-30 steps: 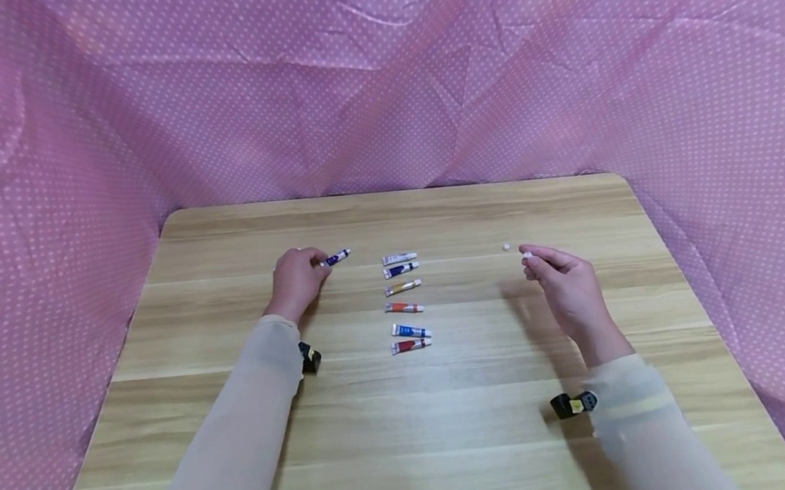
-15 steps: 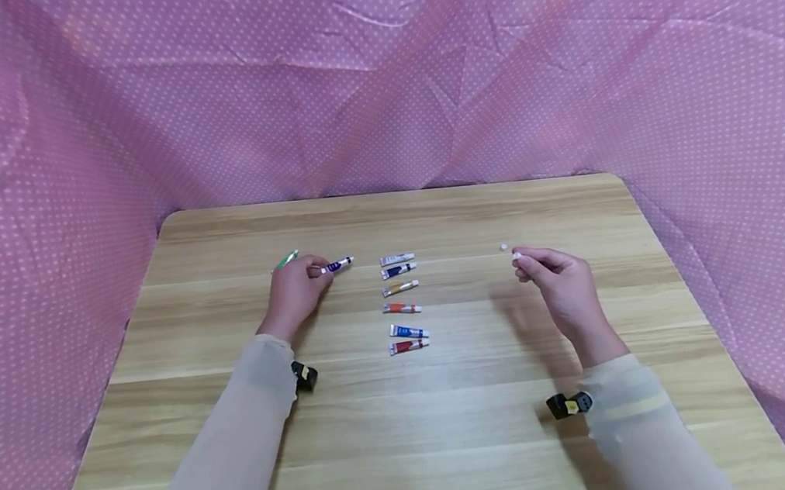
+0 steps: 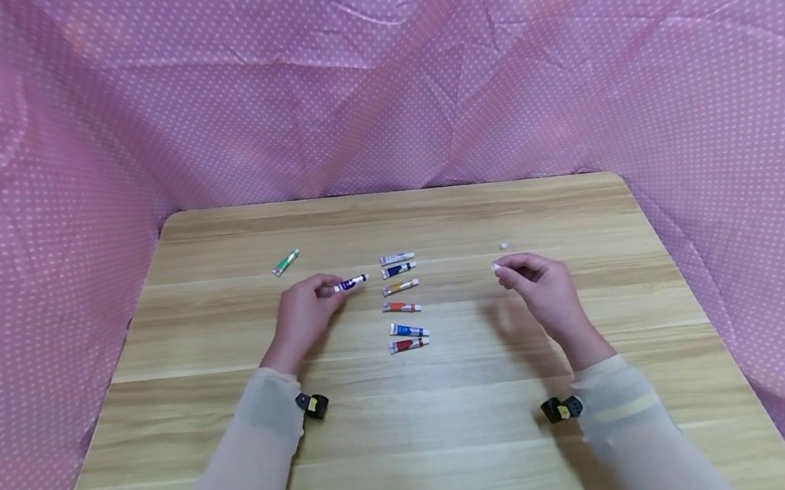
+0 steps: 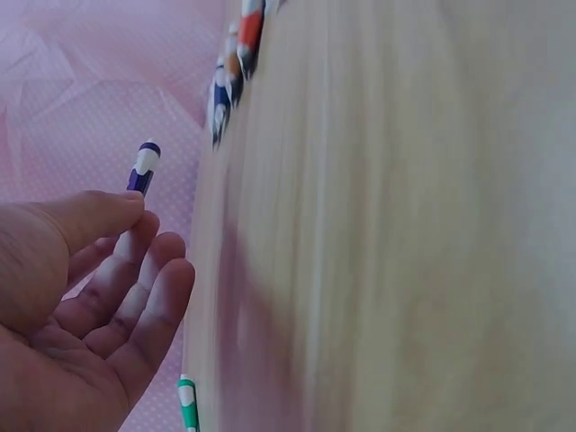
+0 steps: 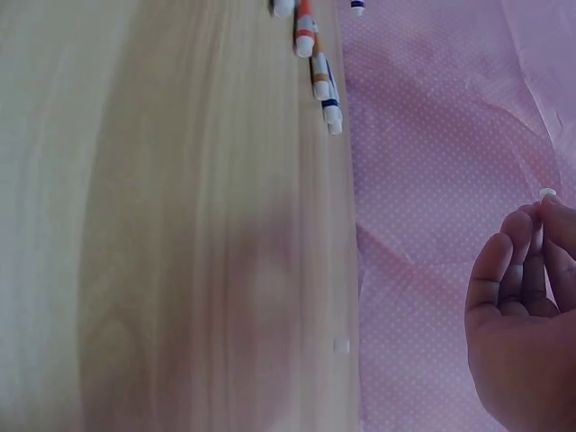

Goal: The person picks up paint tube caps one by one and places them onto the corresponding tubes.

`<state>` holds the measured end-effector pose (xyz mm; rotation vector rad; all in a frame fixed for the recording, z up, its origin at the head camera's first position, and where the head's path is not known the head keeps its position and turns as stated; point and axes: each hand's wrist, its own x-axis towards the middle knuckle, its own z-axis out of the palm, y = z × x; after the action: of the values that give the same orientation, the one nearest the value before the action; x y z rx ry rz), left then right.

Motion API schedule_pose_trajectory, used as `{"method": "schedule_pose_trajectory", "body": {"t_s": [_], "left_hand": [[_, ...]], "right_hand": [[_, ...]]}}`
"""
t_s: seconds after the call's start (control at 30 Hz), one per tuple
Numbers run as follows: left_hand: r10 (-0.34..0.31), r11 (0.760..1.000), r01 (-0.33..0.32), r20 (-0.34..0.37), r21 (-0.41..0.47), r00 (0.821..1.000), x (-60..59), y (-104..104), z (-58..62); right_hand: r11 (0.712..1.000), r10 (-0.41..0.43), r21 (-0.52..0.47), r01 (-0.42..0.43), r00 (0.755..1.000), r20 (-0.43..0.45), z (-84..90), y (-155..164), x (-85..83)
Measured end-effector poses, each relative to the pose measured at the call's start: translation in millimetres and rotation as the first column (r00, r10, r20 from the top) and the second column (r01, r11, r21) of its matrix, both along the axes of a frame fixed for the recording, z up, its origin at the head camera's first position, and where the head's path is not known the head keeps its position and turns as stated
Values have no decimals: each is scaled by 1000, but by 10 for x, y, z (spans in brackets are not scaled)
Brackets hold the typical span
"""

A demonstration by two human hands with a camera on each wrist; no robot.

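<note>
My left hand [image 3: 302, 311] pinches a purple paint tube [image 3: 351, 283] between thumb and index finger, its narrow tip pointing right. In the left wrist view that purple tube [image 4: 142, 169] shows a small bare nozzle, and its lower end is hidden by the fingers. Thumb and fingertip of my right hand [image 3: 547, 294] pinch a small white cap [image 3: 496, 267], also visible in the right wrist view as a white cap [image 5: 547, 193]. Both hands are raised above the table, on either side of the tube row. A green paint tube [image 3: 286, 263] lies behind my left hand.
Between the hands, paint tubes lie in a column: white [image 3: 397, 258], dark blue [image 3: 399, 271], ochre [image 3: 400, 288], orange [image 3: 402, 307], blue [image 3: 409, 330] and red [image 3: 409, 345]. A loose white cap [image 3: 503, 246] sits beyond my right hand. Pink dotted cloth [image 3: 382, 121] surrounds the wooden table [image 3: 410, 446].
My left hand has moved right and nearer with the purple tube, uncovering the green tube. My right hand has shifted left with the cap, so the hands are closer together.
</note>
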<state>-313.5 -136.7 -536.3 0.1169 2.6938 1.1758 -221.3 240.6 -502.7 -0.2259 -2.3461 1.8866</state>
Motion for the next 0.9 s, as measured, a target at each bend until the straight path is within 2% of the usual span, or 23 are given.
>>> {"method": "schedule_pose_trajectory", "body": {"t_s": [0.17,0.27,0.43,0.7,0.9], "left_hand": [[10,999,-12,44,38,999,183,30,-7],[13,999,-16,59,52,998,273,60,-8],[-4,997,0,52,77,999,358,120,22],[15,987,-35,130,159,991,531,176,116],[10,981,-29,100,191,995,659,301,150]], "right_hand": [[996,39,73,-42,998,41,-83,-61,18],[995,55,79,-60,997,55,-126,-103,29],[994,78,75,-81,996,44,-166,-173,38],[989,121,79,-126,990,74,-153,-317,25],[981,156,99,-164,985,79,-132,-419,23]]}}
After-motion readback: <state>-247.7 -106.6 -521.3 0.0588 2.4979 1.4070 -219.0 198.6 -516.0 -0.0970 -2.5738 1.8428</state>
